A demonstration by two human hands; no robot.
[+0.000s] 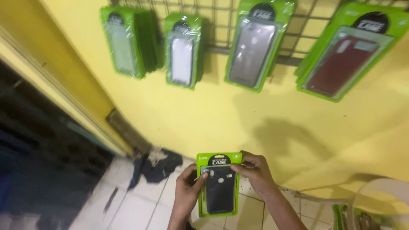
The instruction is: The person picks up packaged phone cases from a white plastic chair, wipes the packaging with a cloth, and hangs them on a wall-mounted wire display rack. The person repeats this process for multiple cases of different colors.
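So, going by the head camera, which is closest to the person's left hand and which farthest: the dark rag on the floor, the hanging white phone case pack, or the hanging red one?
1. Dark rag: on the tiled floor, just left of the left hand.
2. White phone case pack: hanging on the wall grid, above.
3. Red phone case pack: hanging far upper right.

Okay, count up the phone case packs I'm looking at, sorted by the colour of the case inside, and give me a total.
Black case, held by the left hand and right hand: 1
Pale green case, on the wall rack: 1
White case: 1
Grey case: 1
Dark red case: 1
Total: 5 front packs; some hooks hold more behind.
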